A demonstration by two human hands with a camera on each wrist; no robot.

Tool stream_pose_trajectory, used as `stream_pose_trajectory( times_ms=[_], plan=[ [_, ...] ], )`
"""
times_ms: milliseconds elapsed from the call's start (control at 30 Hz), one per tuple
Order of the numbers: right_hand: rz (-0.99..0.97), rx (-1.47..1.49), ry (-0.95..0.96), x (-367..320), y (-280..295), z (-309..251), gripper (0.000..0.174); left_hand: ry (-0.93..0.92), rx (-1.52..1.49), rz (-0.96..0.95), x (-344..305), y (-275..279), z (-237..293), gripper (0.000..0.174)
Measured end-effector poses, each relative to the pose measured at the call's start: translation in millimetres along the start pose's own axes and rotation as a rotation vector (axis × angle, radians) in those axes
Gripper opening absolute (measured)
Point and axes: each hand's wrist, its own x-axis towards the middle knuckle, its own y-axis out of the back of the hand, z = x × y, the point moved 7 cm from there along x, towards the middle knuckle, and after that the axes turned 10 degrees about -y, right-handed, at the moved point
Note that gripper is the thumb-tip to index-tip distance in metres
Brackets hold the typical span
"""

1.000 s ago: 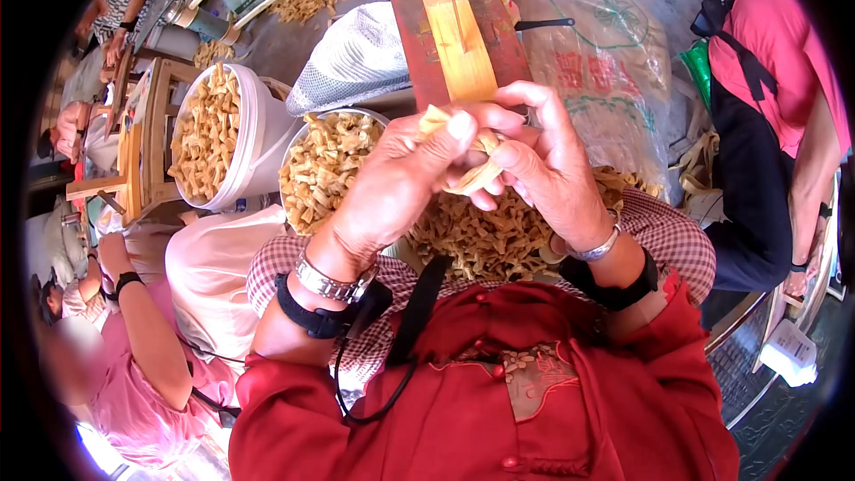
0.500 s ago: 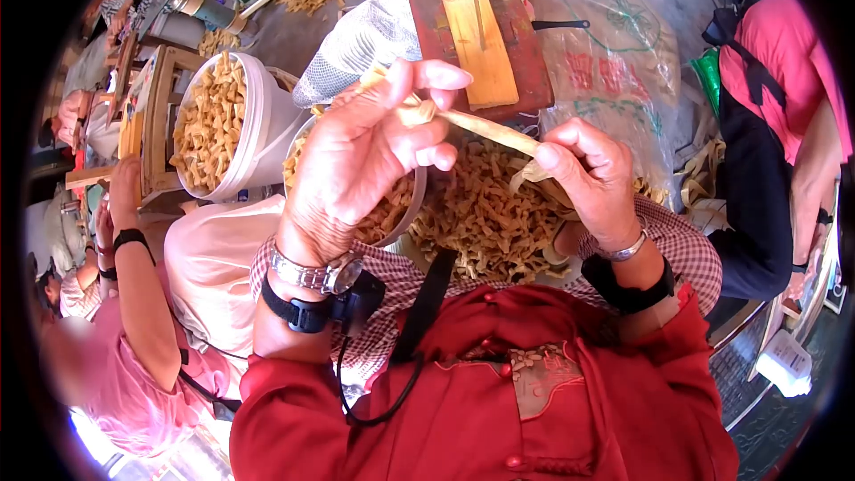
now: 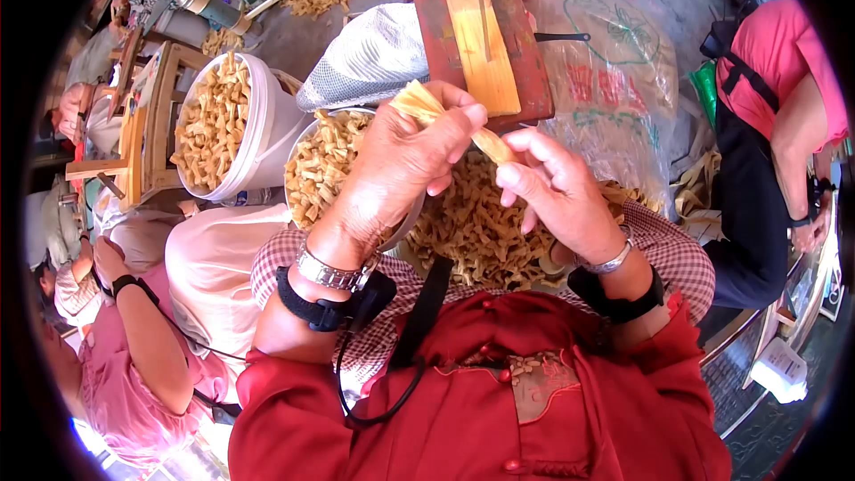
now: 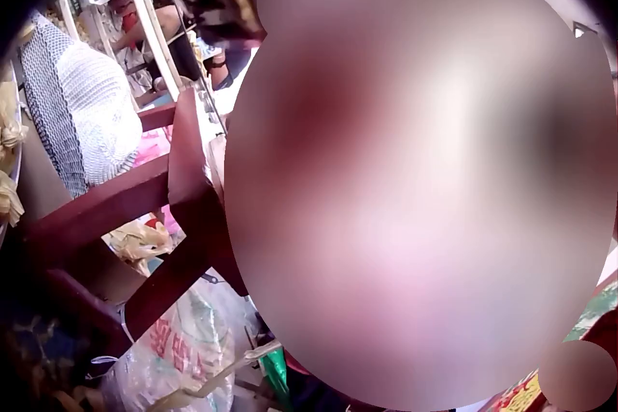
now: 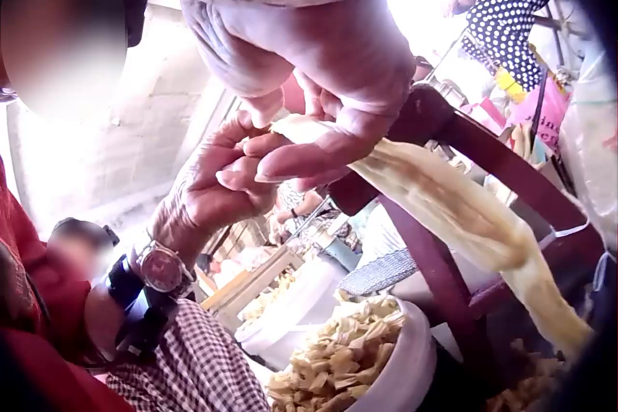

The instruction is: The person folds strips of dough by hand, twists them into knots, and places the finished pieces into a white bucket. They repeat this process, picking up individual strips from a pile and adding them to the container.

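In the head view my left hand (image 3: 401,156) pinches a pale yellow, flat, pliable strip (image 3: 417,102) whose folded end sticks up past the thumb. My right hand (image 3: 565,196) holds the same strip a little to the right, thumb and fingertips close around it. From the right wrist view, a long, wide tail of the strip (image 5: 454,195) hangs away from the right hand (image 5: 333,103). Below both hands lies a heap of small knotted yellow pieces (image 3: 481,227). The left wrist view is mostly blurred and does not show the left hand.
A bucket of similar pieces (image 3: 325,165) stands beside the left forearm, with a white bucket (image 3: 267,138) farther left. Ahead is a red wooden bench (image 3: 525,80) carrying a yellow wooden block (image 3: 481,44). Clear plastic sacks (image 3: 614,71) lie to its right. People sit on both sides.
The hands were together over a looped strip, then spread with a strip drawn taut between them and a knot by the left fingers. Now they are closer, around a flatter, wider stretch.
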Motion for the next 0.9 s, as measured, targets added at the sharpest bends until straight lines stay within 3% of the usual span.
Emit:
stream_pose_trajectory(
  times_ms=[33,67,133,300,333,433,600,733,867,900],
  plan=[
    [-0.036,-0.01,-0.018,-0.7,-2.2,-2.4,0.026,-0.011,-0.042,-0.012,0.2,-0.8,1.3,0.019],
    [0.076,-0.188,0.334,-0.4,-1.0,-20.0,0.025,-0.021,-0.084,-0.025,0.4,0.9,2.8,0.017],
    [0.066,-0.228,0.301,-8.6,9.4,-24.9,0.026,-0.055,-0.18,-0.041,2.4,15.1,10.9,0.008],
    [0.137,-0.352,0.357,-10.2,26.1,-52.7,0.026,-0.127,-0.228,-0.007,14.8,22.5,24.9,0.007],
    [0.193,-0.459,0.448,-6.5,32.0,-59.2,0.024,-0.133,-0.246,0.01,17.9,20.7,28.0,0.007],
    [0.365,-0.808,0.454,6.7,51.9,-91.6,0.023,-0.205,-0.132,0.035,37.4,12.6,42.4,0.013],
    [0.581,-1.062,0.726,28.5,64.3,-120.4,0.021,-0.253,-0.088,0.061,67.3,15.3,44.6,0.013],
    [0.586,-1.052,0.629,53.6,72.7,-98.2,0.017,-0.289,0.001,0.04,91.9,17.2,32.8,0.013],
    [0.512,-1.142,0.496,61.4,75.4,-59.6,0.017,-0.246,0.4,0.182,92.5,36.0,9.7,0.025],
    [0.485,-1.15,0.473,55.2,72.3,-55.5,0.019,-0.183,0.445,0.099,86.3,35.1,11.0,0.027]
  ],
)
